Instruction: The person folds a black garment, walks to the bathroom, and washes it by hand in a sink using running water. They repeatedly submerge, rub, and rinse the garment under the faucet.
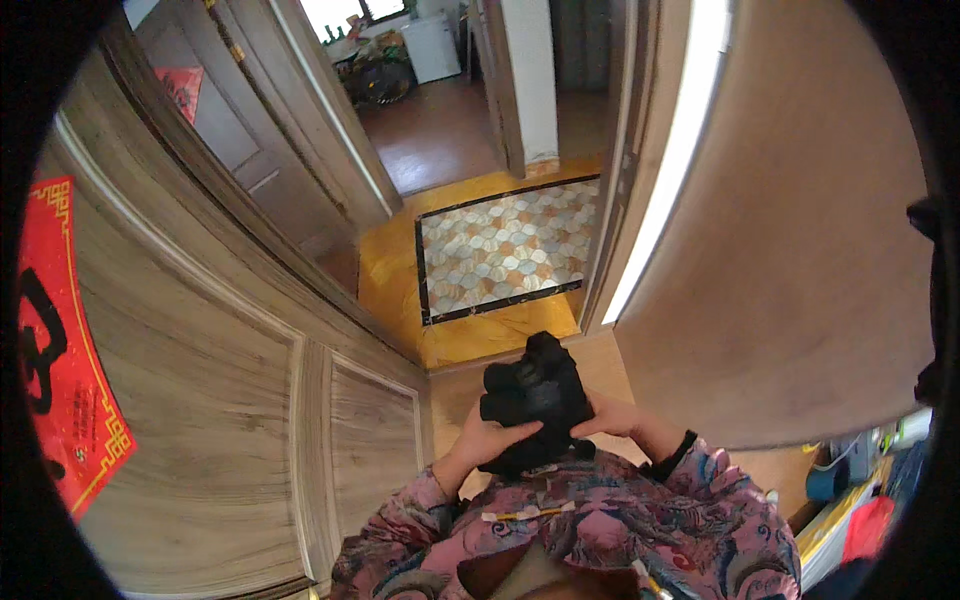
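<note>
Both hands hold a bulky black bundle (541, 401), apparently of soft cloth, in front of my chest. Rounded, roll-like lumps stand out along its left side, and what it is made up of cannot be told. My left hand (484, 441) grips its lower left, thumb lying across the front and the other fingers hidden behind. On the right side, my right hand (616, 417) holds the bundle with its thumb at the edge; most of its fingers are out of sight. Patterned pink sleeves (409, 521) cover my forearms.
A wooden door (210, 375) bearing a red paper square (67, 360) stands close on my left. Ahead, a doorway opens onto yellow tile with a patterned inlay (510, 247). A brown panel (780, 247) rises at right, above assorted items and a red object (868, 529).
</note>
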A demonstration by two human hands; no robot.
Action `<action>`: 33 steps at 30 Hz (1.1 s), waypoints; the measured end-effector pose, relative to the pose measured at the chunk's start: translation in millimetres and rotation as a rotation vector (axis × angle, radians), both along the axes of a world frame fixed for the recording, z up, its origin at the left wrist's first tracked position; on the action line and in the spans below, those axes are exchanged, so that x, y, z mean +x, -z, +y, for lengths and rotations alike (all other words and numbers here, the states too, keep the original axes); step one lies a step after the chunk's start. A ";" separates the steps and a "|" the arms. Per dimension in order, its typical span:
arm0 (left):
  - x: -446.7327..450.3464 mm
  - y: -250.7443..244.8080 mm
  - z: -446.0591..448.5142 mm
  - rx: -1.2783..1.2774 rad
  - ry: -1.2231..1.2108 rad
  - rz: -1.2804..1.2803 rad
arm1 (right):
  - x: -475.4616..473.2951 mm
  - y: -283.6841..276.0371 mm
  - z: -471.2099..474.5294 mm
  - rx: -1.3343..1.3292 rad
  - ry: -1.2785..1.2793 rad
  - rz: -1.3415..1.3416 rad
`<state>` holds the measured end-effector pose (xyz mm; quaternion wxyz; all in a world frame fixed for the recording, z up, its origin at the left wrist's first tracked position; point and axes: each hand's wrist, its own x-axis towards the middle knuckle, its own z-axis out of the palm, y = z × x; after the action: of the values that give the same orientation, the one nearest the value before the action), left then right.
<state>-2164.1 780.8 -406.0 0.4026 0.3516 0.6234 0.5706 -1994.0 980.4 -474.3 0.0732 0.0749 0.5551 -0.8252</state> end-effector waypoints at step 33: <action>-602.0 31.2 206.4 -0.298 -0.057 -0.173 | -686.0 11.1 289.0 0.338 -0.200 -0.159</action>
<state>-2766.1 987.2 -437.2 0.4859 0.2200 0.6738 0.5113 -2680.0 1269.4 -485.5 0.1846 0.0955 0.6826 -0.7006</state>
